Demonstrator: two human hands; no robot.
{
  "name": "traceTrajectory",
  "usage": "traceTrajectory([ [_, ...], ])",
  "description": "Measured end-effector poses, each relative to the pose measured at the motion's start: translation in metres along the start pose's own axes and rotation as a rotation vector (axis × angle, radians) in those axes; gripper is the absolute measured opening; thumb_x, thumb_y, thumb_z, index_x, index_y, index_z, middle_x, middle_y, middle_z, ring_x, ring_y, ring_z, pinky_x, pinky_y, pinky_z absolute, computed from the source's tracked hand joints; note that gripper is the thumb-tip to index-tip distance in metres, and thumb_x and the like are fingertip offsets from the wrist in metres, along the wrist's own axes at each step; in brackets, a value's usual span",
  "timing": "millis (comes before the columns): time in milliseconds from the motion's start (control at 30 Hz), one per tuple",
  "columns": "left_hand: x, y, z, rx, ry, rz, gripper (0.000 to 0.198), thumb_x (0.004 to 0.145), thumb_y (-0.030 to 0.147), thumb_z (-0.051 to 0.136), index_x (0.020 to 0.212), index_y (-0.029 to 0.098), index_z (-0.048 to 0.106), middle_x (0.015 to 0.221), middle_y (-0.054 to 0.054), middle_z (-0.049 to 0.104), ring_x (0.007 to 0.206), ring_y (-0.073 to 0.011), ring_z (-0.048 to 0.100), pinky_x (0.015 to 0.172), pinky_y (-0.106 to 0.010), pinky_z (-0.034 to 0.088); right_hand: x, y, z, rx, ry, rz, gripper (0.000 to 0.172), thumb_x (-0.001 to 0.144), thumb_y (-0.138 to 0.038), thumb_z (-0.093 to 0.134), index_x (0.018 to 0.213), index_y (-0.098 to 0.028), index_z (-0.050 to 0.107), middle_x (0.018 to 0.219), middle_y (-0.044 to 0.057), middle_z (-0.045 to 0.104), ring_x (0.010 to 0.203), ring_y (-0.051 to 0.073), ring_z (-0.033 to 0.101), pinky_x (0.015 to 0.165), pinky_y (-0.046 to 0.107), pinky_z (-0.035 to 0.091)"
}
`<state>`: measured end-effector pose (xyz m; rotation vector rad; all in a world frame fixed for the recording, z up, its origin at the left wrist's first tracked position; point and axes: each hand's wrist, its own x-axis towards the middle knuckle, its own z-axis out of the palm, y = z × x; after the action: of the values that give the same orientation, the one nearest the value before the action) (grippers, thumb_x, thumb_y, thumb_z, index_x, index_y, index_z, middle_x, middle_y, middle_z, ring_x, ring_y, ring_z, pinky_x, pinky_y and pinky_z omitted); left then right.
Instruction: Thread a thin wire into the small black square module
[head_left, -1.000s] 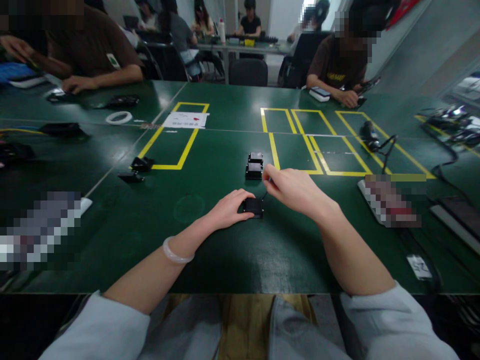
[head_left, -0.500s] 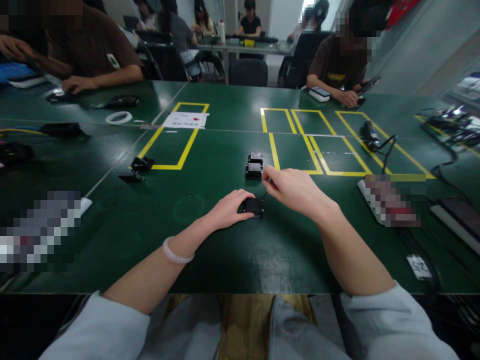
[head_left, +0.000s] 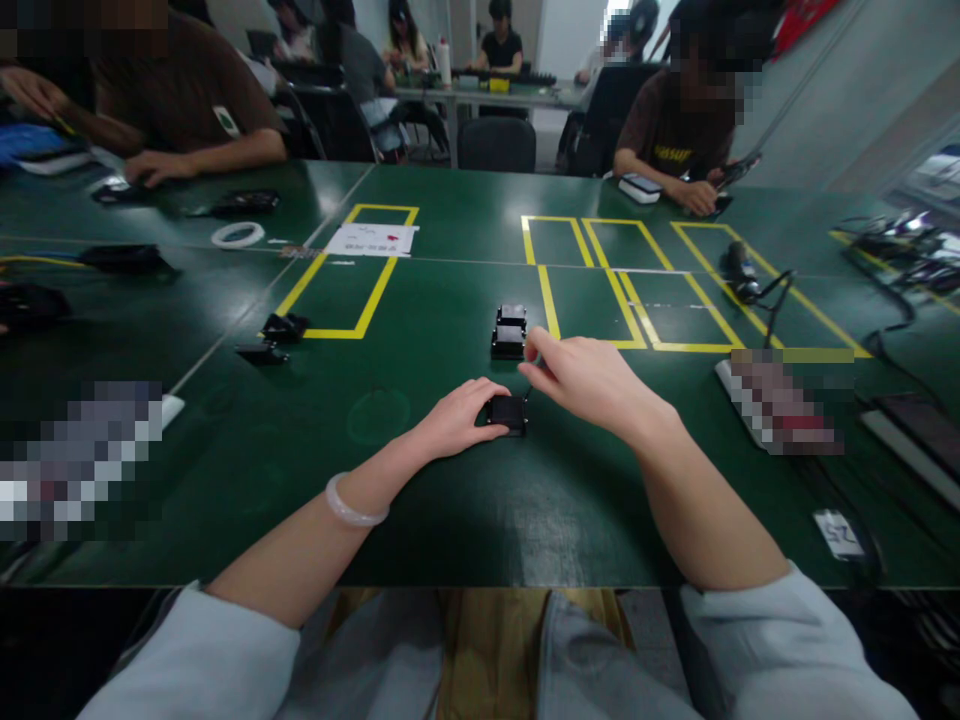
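My left hand point(head_left: 457, 418) lies on the green table point(head_left: 450, 500) with its fingers curled against the left side of a small black square part point(head_left: 508, 413), holding it in place. My right hand point(head_left: 585, 378) hovers just above and right of that part, thumb and forefinger pinched on a thin dark tool point(head_left: 528, 391) whose tip points down at the part's far right corner. Two more black parts point(head_left: 509, 331) sit stacked in a row just beyond, near a yellow tape line.
Yellow tape rectangles point(head_left: 341, 270) mark the table. Small black pieces point(head_left: 274, 337) lie at the left, a white tape ring point(head_left: 237, 235) further back, a dark tool with cable point(head_left: 742, 272) at the right. Other people work along the far edge.
My right hand has shifted very slightly up and left, its pinched fingertips now closer to the stacked parts. The left hand and the black part have stayed put.
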<state>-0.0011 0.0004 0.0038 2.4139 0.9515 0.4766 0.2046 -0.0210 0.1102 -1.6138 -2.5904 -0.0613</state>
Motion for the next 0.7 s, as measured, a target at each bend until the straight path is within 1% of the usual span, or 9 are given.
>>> traceTrajectory([
  [67, 0.0000, -0.0002, 0.0001, 0.003, -0.004, -0.003, 0.036, 0.084, 0.037, 0.064, 0.115, 0.021, 0.054, 0.113, -0.006, 0.059, 0.106, -0.0244, 0.055, 0.091, -0.038, 0.045, 0.0011, -0.0001, -0.0006, -0.033, -0.033, 0.016, 0.030, 0.098, -0.038, 0.033, 0.107, -0.019, 0.054, 0.084, 0.007, 0.071, 0.070, 0.018, 0.062, 0.056, 0.027, 0.024],
  [133, 0.0000, 0.0000, -0.0003, 0.003, -0.009, -0.007, 0.036, 0.084, 0.036, 0.064, 0.115, 0.021, 0.054, 0.113, -0.006, 0.059, 0.106, -0.0243, 0.055, 0.091, -0.038, 0.045, 0.0017, -0.0003, -0.0011, -0.050, -0.047, 0.015, 0.030, 0.098, -0.035, 0.031, 0.107, -0.018, 0.054, 0.084, 0.007, 0.070, 0.068, 0.017, 0.061, 0.057, 0.027, 0.024],
  [267, -0.0001, -0.0001, -0.0005, -0.002, -0.013, -0.007, 0.035, 0.085, 0.035, 0.064, 0.116, 0.022, 0.054, 0.114, -0.007, 0.059, 0.107, -0.0246, 0.055, 0.092, -0.038, 0.045, 0.0005, -0.0008, -0.0014, 0.012, -0.011, -0.029, 0.025, 0.097, -0.028, 0.032, 0.110, -0.019, 0.052, 0.086, 0.005, 0.070, 0.069, 0.016, 0.061, 0.057, 0.026, 0.025],
  [367, -0.0004, -0.0007, -0.0002, -0.006, -0.010, -0.008, 0.035, 0.085, 0.036, 0.063, 0.116, 0.022, 0.054, 0.114, -0.007, 0.059, 0.107, -0.0253, 0.055, 0.091, -0.039, 0.045, 0.0000, -0.0015, -0.0017, 0.019, -0.008, -0.029, 0.024, 0.097, -0.032, 0.035, 0.107, -0.020, 0.052, 0.086, 0.005, 0.070, 0.071, 0.016, 0.062, 0.057, 0.026, 0.025],
  [500, -0.0005, -0.0001, -0.0010, -0.007, -0.011, -0.011, 0.036, 0.085, 0.038, 0.063, 0.116, 0.022, 0.055, 0.113, -0.007, 0.060, 0.106, -0.0254, 0.055, 0.091, -0.039, 0.045, 0.0016, -0.0017, -0.0019, -0.052, -0.045, 0.005, 0.031, 0.099, -0.038, 0.031, 0.105, -0.019, 0.055, 0.085, 0.007, 0.070, 0.070, 0.018, 0.062, 0.055, 0.028, 0.022],
  [600, -0.0004, 0.0009, -0.0020, -0.008, -0.019, -0.015, 0.035, 0.085, 0.038, 0.062, 0.116, 0.022, 0.055, 0.114, -0.007, 0.059, 0.107, -0.0257, 0.055, 0.092, -0.040, 0.045, 0.0017, -0.0008, -0.0008, -0.051, -0.028, 0.002, 0.031, 0.098, -0.033, 0.028, 0.108, -0.019, 0.054, 0.083, 0.007, 0.070, 0.067, 0.017, 0.061, 0.055, 0.028, 0.022],
  [700, -0.0005, 0.0011, -0.0019, -0.015, -0.015, -0.019, 0.036, 0.085, 0.038, 0.063, 0.116, 0.022, 0.054, 0.115, -0.007, 0.060, 0.108, -0.0260, 0.055, 0.092, -0.040, 0.045, 0.0001, 0.0001, 0.0007, 0.010, 0.007, -0.026, 0.028, 0.096, -0.028, 0.030, 0.113, -0.019, 0.050, 0.085, 0.005, 0.070, 0.067, 0.016, 0.061, 0.055, 0.027, 0.023],
])
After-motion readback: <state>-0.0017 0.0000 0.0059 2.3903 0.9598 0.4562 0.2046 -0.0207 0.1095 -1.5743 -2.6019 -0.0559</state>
